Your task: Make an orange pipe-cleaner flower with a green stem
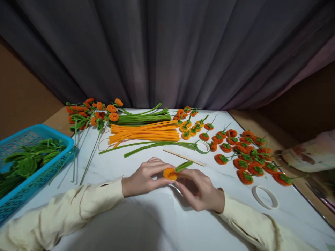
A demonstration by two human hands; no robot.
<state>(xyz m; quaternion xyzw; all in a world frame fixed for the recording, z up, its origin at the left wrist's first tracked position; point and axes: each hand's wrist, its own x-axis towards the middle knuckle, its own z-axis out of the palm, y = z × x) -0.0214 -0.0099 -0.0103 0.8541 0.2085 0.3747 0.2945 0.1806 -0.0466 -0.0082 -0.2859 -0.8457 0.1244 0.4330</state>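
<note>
A small yellow-orange fuzzy flower (pixel 170 173) with a green stem (pixel 184 166) pointing up to the right is held over the white table between both hands. My left hand (pixel 146 176) pinches the flower's left side between thumb and fingers. From the right, my right hand (pixel 200 188) has its fingertips closed at the flower's right edge, where the green stem begins. Just beyond the hands lies a thin wooden stick (pixel 184 157). Orange pipe cleaners (pixel 143 132) and green pipe cleaners (pixel 143 117) lie bundled farther back.
At left stands a blue basket (pixel 69 143) of green pieces. Orange flowers with stems (pixel 112 113) lie back left; yellow flowers (pixel 186 135) and red-orange flowers (pixel 242 164) spread right. A green tape roll (pixel 202 147) and a white ring (pixel 265 197) rest on the table (pixel 117 223).
</note>
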